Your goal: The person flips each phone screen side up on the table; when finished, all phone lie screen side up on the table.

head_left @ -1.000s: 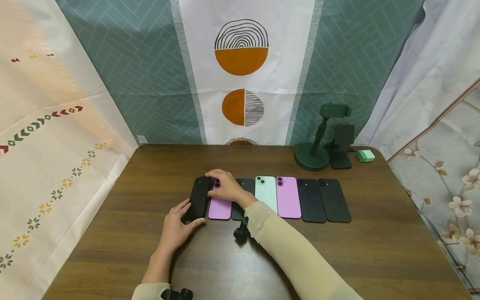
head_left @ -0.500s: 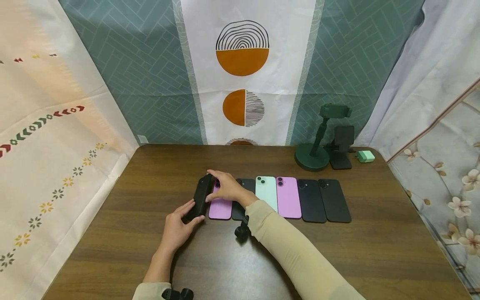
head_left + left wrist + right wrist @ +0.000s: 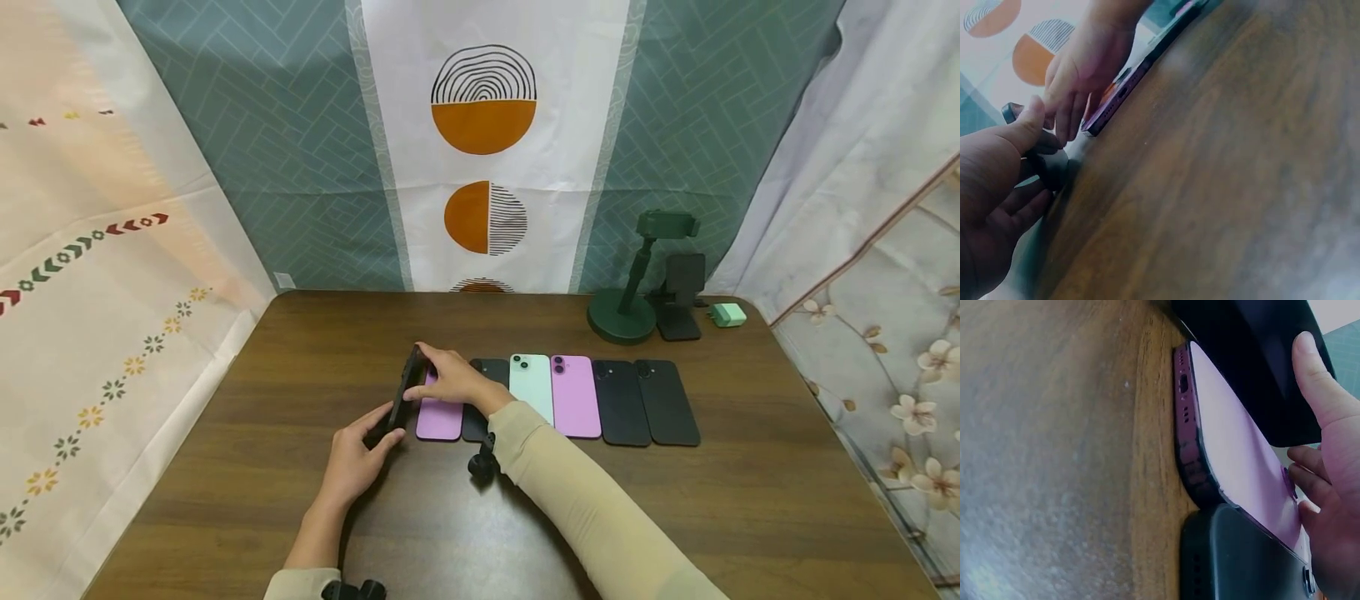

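Observation:
At the left end of a row of phones, a black smartphone [image 3: 405,392] stands tipped up on its long side, its glossy dark screen [image 3: 1260,362] toward the right hand. The left hand [image 3: 354,457] grips its near end between thumb and fingers. At the far end the right hand [image 3: 456,379] holds it, thumb laid on the screen in the right wrist view and a fingertip at the top edge. Directly beneath the right hand lies a pink phone [image 3: 438,419], back up, its camera end partly covered. In the left wrist view, the left hand [image 3: 997,175] largely hides the black phone.
Rightward in the row lie a dark phone [image 3: 475,423], a mint phone [image 3: 532,387], another pink phone [image 3: 576,400] and two black phones [image 3: 624,408], all backs up. Behind stand a green phone stand [image 3: 624,317], a black stand [image 3: 681,292] and a mint charger plug [image 3: 727,314] on the wooden table [image 3: 225,467].
The black phone has turned from lying nearly flat to standing steeply on its long side, shifting slightly right. Both hands have kept hold and moved little; the other phones stay put.

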Demonstrator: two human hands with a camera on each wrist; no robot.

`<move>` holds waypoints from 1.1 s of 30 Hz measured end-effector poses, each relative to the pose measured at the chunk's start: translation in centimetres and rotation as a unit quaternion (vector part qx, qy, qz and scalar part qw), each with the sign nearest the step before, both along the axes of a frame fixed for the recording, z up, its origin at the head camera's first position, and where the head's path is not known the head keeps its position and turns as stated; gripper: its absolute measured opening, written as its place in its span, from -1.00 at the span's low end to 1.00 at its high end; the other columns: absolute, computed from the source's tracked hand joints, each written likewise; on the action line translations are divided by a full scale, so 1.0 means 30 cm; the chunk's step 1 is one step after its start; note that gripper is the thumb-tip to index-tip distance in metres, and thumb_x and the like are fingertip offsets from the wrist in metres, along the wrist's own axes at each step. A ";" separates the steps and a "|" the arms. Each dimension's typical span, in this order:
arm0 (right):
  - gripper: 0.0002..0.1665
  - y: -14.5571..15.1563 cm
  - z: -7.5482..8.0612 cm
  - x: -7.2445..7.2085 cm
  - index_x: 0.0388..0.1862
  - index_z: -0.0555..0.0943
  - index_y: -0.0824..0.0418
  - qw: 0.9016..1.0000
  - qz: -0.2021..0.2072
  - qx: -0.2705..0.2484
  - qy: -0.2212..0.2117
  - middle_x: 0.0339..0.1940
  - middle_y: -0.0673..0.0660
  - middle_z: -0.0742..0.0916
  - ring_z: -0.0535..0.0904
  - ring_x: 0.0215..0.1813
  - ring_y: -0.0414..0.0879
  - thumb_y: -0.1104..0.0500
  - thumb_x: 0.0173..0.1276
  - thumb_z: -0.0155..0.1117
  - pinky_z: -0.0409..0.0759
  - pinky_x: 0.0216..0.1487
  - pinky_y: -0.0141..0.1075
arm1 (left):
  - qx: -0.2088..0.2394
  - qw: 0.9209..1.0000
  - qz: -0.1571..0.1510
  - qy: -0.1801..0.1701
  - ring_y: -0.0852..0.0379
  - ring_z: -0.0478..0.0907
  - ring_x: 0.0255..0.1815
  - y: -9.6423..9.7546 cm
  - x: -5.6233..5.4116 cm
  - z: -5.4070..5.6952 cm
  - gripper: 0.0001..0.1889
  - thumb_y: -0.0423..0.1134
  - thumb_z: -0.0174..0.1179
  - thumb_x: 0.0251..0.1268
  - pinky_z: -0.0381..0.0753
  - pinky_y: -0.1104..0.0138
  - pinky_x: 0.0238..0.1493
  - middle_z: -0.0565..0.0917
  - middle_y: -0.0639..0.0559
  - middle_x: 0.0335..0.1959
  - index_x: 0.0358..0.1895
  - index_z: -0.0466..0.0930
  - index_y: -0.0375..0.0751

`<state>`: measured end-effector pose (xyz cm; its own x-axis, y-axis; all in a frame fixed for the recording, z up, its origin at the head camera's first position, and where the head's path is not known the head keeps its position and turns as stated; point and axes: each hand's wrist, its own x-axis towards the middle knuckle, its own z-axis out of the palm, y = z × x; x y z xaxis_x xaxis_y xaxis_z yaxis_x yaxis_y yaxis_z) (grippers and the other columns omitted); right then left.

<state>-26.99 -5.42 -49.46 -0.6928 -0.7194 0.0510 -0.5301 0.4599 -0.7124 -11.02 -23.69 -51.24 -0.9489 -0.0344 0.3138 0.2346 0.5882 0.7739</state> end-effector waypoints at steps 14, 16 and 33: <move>0.14 -0.027 0.006 0.018 0.60 0.14 0.35 0.996 -0.016 0.074 0.047 0.51 0.23 0.44 0.34 0.52 -0.03 -0.24 0.32 0.41 -0.20 0.63 0.01 | 0.022 1.000 -0.016 0.015 -0.12 0.74 -0.11 0.002 0.002 0.005 -0.52 -0.42 0.40 0.23 0.74 0.30 -0.19 0.71 -0.33 0.03 0.22 0.59 -0.45; 0.13 -0.031 0.009 0.023 0.60 0.15 0.35 0.996 -0.013 0.075 0.049 0.53 0.23 0.41 0.32 0.53 -0.03 -0.25 0.33 0.39 -0.20 0.63 0.02 | 0.029 0.999 -0.012 0.014 -0.12 0.74 -0.14 0.001 0.003 0.006 -0.52 -0.43 0.40 0.23 0.74 0.31 -0.22 0.72 -0.35 -0.01 0.22 0.58 -0.50; 0.10 -0.048 -0.011 0.022 0.60 0.20 0.28 0.995 -0.033 0.062 0.072 0.51 0.20 0.45 0.30 0.54 -0.03 -0.22 0.30 0.44 -0.06 0.62 -0.01 | 0.067 0.998 0.012 0.008 -0.29 0.73 -0.14 -0.008 0.002 0.020 -0.35 -0.59 0.41 0.11 0.70 0.44 -0.27 0.66 -0.52 -0.03 0.34 0.47 -0.47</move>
